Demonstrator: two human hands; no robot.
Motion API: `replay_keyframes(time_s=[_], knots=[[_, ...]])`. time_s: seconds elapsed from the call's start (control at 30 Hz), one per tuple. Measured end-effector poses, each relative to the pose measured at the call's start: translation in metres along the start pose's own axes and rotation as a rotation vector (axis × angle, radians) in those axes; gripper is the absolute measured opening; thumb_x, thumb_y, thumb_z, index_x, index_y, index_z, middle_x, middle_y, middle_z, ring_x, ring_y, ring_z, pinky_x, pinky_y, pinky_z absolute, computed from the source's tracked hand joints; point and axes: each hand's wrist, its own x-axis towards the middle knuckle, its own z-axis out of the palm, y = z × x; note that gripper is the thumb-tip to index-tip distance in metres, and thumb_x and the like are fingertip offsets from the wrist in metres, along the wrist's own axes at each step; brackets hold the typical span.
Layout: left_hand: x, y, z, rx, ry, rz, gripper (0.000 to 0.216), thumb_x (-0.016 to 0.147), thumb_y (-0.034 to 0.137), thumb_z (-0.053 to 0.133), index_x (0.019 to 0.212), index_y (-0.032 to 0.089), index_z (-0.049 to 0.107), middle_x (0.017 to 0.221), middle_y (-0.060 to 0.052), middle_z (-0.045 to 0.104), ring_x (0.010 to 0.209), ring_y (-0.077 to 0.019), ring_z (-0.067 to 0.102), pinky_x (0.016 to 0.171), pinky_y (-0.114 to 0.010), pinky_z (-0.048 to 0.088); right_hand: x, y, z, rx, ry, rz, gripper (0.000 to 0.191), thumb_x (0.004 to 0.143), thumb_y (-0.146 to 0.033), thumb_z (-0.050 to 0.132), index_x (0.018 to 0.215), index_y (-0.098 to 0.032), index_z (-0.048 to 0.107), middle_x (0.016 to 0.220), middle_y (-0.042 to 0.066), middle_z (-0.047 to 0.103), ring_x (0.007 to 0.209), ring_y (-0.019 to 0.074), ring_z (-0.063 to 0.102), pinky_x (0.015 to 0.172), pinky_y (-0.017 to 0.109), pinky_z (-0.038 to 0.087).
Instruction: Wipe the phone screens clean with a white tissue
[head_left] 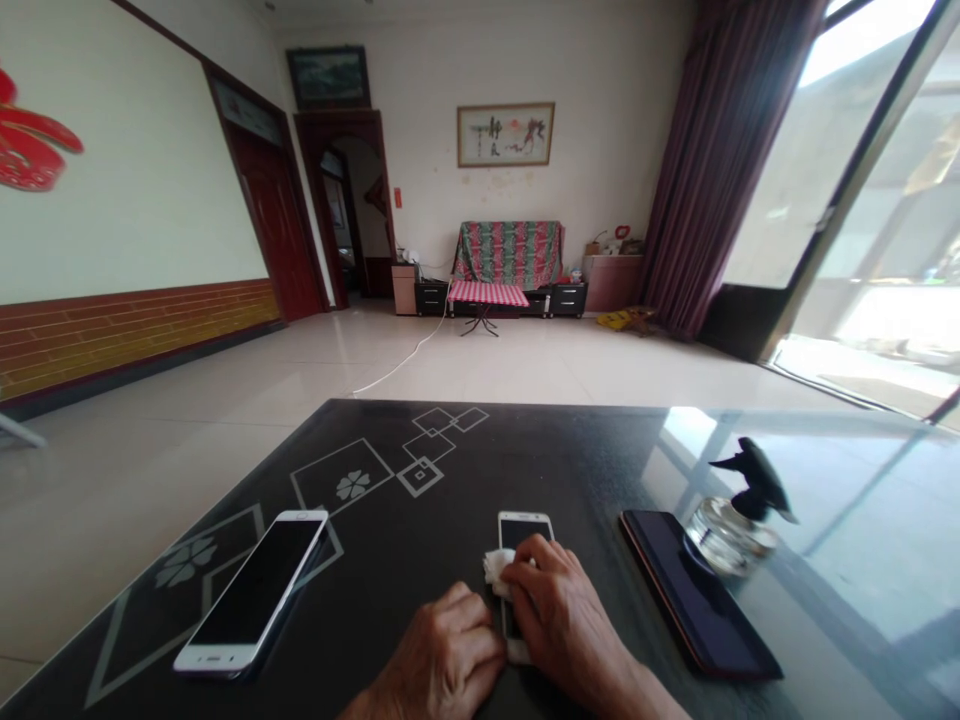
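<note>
A small white smartphone point(525, 526) lies on the black table in front of me, its lower part largely covered by my hands. My right hand point(559, 605) is closed on a crumpled white tissue point(497, 570) and presses it against the phone's screen. Curled at the phone's lower left edge, my left hand point(442, 650) steadies it; its fingertips are partly hidden. To the left lies a larger white smartphone point(251, 590) with a dark screen. On the right, a dark smartphone point(697, 600) rests beside a clear spray bottle point(731, 535) with a black trigger head.
The glossy black table point(570, 450) carries grey square and flower patterns and reflects the window at right. Beyond its far edge is a tiled floor point(420, 375) with a white cord. A small checked table point(487, 294) stands before a cloth-covered object point(510, 252) at the wall.
</note>
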Motion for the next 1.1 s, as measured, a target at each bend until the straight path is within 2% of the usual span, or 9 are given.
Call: replay_keyframes(time_s=[0.2,0.33,0.7,0.93,1.1], knots=[[-0.001,-0.003,0.002,0.011,-0.027,0.005,0.020,0.091,0.017,0.049,0.080,0.018,0.066,0.071,-0.003,0.058,0.070,-0.0157,0.052,0.063,-0.024,0.043,0.003,0.023,-0.006,-0.081,0.077,0.090,0.024,0.089,-0.014,0.044,0.085,-0.022,0.067,0.092,0.004,0.057,0.083,0.0167,0.051,0.077,0.031,0.035],[-0.001,-0.002,0.002,0.001,-0.021,0.012,0.020,0.091,0.016,0.049,0.078,0.018,0.065,0.070,-0.003,0.057,0.069,-0.0153,0.051,0.062,-0.024,0.042,0.005,0.028,-0.005,-0.112,0.110,0.106,0.023,0.088,-0.014,0.046,0.087,-0.023,0.067,0.092,0.004,0.057,0.082,0.0167,0.051,0.076,0.030,0.035],[-0.002,0.002,-0.003,-0.002,-0.076,-0.047,0.023,0.092,0.018,0.048,0.075,0.018,0.063,0.073,-0.003,0.058,0.073,-0.0164,0.052,0.065,-0.026,0.043,0.008,-0.004,0.001,-0.040,-0.020,-0.055,0.021,0.088,-0.015,0.047,0.084,-0.024,0.065,0.092,0.002,0.057,0.083,0.0160,0.050,0.077,0.030,0.035],[0.001,0.004,-0.005,-0.024,-0.056,-0.044,0.019,0.091,0.016,0.050,0.079,0.018,0.065,0.074,-0.003,0.059,0.073,-0.0160,0.053,0.066,-0.026,0.045,0.014,0.029,-0.001,-0.128,0.107,0.091,0.024,0.090,-0.018,0.046,0.091,-0.023,0.069,0.095,0.005,0.058,0.083,0.0173,0.052,0.078,0.031,0.037],[0.002,0.008,-0.006,-0.018,-0.067,-0.066,0.007,0.088,0.019,0.057,0.086,0.018,0.064,0.081,-0.003,0.060,0.076,-0.0172,0.054,0.070,-0.028,0.047,0.016,0.039,0.001,-0.128,0.138,0.103,0.023,0.090,-0.018,0.046,0.091,-0.024,0.069,0.101,0.005,0.061,0.087,0.0184,0.054,0.082,0.032,0.039]])
